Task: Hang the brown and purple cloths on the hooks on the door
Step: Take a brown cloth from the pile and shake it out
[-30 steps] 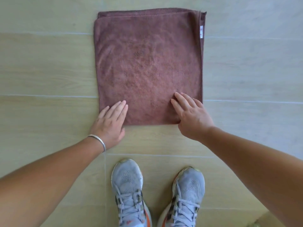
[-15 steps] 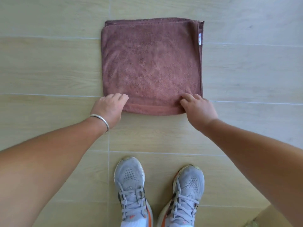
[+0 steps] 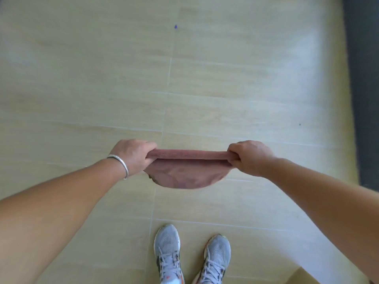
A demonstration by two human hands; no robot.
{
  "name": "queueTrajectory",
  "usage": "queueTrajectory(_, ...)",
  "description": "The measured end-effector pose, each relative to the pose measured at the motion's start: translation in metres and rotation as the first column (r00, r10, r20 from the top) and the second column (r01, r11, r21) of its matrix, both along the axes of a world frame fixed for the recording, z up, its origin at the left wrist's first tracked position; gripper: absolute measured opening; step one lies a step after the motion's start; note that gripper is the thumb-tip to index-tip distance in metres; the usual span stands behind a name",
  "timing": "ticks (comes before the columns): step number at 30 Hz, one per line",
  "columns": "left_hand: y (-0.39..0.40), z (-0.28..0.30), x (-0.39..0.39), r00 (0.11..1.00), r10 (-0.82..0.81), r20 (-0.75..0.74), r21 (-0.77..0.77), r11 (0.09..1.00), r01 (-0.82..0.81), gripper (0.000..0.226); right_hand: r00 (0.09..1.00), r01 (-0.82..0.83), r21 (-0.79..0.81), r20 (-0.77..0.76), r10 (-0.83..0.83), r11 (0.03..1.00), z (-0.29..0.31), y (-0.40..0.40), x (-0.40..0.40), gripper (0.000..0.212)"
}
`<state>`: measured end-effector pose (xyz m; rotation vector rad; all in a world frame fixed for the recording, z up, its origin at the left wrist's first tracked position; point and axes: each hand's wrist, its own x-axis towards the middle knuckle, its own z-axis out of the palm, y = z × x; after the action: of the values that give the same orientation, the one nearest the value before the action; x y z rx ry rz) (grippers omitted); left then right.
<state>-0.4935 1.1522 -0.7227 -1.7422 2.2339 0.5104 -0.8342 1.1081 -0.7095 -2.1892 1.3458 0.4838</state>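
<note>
The brown cloth [image 3: 185,175] hangs in the air above the floor, stretched level between my two hands, its lower part sagging in a curve. My left hand [image 3: 131,155], with a silver bracelet at the wrist, grips the cloth's left top corner. My right hand [image 3: 249,156] grips the right top corner. No purple cloth, door or hooks are in view.
Pale wood-look floor tiles [image 3: 102,89] fill the view. My two grey sneakers [image 3: 168,251] stand at the bottom centre. A dark strip [image 3: 363,78] runs down the right edge. A brown cardboard-like corner [image 3: 301,277] shows at the bottom right.
The cloth lay flat on the floor with my hands at its near edge. Both hands gripped its near corners and lifted it off the floor; the view rose with them.
</note>
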Motion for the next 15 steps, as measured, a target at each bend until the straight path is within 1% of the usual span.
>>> queueTrajectory(2, -0.02, 0.054, 0.009, 1.0, 0.01, 0.024, 0.054, 0.998, -0.012, 0.018, 0.998, -0.035, -0.004, -0.051, 0.035, 0.999, 0.055, -0.02, 0.007, 0.016)
queueTrajectory(5, -0.046, 0.143, 0.021, 0.995, -0.046, 0.088, 0.127, 0.991, 0.035, 0.024, 0.985, -0.088, 0.016, -0.148, 0.089, 0.996, 0.146, -0.043, 0.019, 0.032)
queueTrajectory(7, -0.063, 0.208, 0.025, 0.989, -0.067, 0.13, 0.147, 0.988, 0.047, 0.026, 0.973, -0.114, 0.042, -0.195, 0.12, 0.993, 0.211, -0.056, 0.028, 0.037)
queueTrajectory(9, -0.078, 0.274, 0.029, 0.987, -0.043, 0.156, 0.162, 0.987, 0.018, 0.025, 0.972, -0.106, 0.065, -0.205, 0.118, 0.992, 0.275, -0.066, 0.038, 0.038)
queueTrajectory(11, -0.085, 0.335, 0.034, 0.985, -0.008, 0.175, 0.185, 0.982, -0.025, 0.018, 0.975, -0.104, 0.075, -0.192, 0.116, 0.992, 0.337, -0.071, 0.045, 0.037)
queueTrajectory(13, -0.085, 0.394, 0.041, 0.98, 0.021, 0.197, 0.191, 0.98, -0.059, 0.013, 0.981, -0.085, 0.056, -0.171, 0.093, 0.995, 0.395, -0.074, 0.049, 0.038)
queueTrajectory(15, -0.084, 0.447, 0.046, 0.976, 0.061, 0.211, 0.185, 0.978, -0.101, 0.013, 0.985, -0.076, 0.019, -0.152, 0.078, 0.997, 0.448, -0.078, 0.052, 0.04)
